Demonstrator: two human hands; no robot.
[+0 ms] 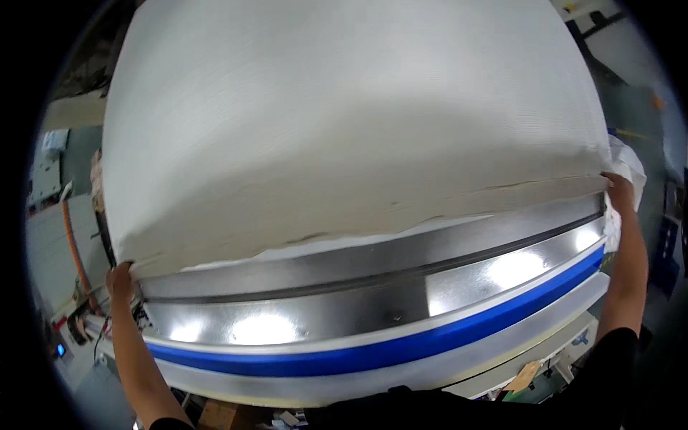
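A wide sheet of white fabric (344,122) spreads away from me and takes up most of the view. Its near edge is slightly wavy, with a long fold running along it. My left hand (120,279) is closed on the near left corner of the fabric. At the near right corner, my right hand (620,192) grips the same edge, its fingers partly hidden by the cloth. Both arms are stretched wide apart. Just below the fabric's edge lies a shiny metal surface (344,319) with a dark groove across it.
A blue strip (373,360) and a pale rail run along the machine's front, close to my body. To the left are an orange hose (74,244) and a small lit blue screen (60,350). More white cloth (629,161) hangs beyond my right hand.
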